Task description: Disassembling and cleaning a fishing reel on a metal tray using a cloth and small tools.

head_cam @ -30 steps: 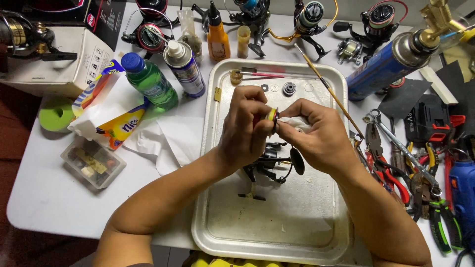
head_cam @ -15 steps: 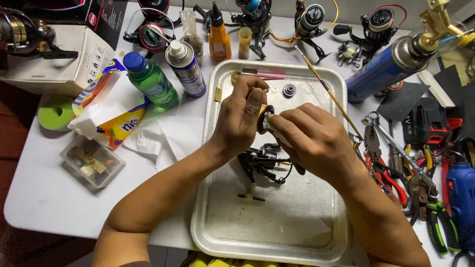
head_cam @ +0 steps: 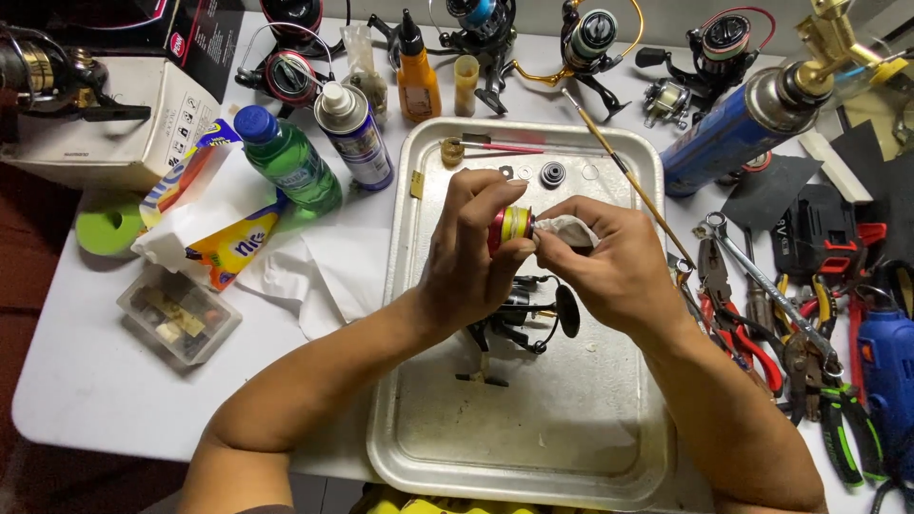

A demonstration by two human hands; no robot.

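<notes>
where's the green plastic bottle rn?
Head view, upper left: the green plastic bottle with blue cap lies on the white table, between the tissue box and the spray can.

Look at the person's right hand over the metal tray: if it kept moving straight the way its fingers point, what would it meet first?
The right hand points leftward, its fingertips pressing a white cloth against the red-and-yellow spool held by the left hand. It would meet that spool first.

The person is wearing nothing on either forearm: left hand [head_cam: 476, 252] and right hand [head_cam: 614, 266] are showing bare (no gloves, rings or watch).
</notes>
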